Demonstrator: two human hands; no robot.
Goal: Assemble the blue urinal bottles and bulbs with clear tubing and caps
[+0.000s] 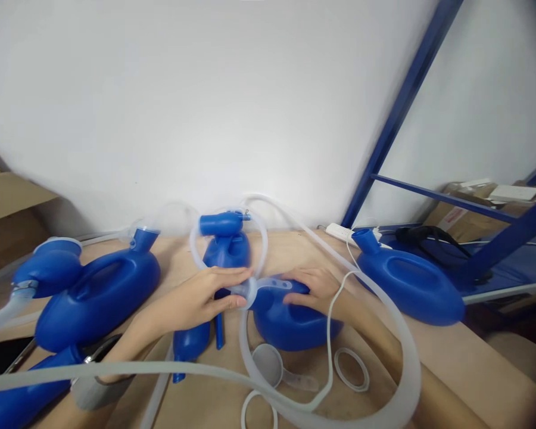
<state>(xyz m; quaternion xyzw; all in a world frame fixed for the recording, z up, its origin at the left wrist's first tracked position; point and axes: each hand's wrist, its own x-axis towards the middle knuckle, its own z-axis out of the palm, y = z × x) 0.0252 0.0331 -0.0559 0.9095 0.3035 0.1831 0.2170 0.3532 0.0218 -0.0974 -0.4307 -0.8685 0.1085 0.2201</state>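
Note:
A blue plastic urinal bottle (279, 325) lies on its side at the middle of the table, its mouth towards the left. My left hand (217, 292) has its thumb and fingers around the translucent cap (251, 292) at the bottle's mouth. From this cap a strap with holes (274, 284) runs over the bottle. My right hand (315, 286) grips the bottle near its handle, with the thumb on the near side. Just in front of the bottle lie a loose translucent cap with a strap (268, 363) and a white ring (351, 369).
Blue bottles stand at left (111, 298) and right (411, 286). Behind my hands is a blue funnel-shaped part (221, 224). A thick translucent hose (406, 357) and white cord (183, 367) cross the foreground. A blue metal frame (402, 113) rises at right; a cardboard box (13, 202) is at left.

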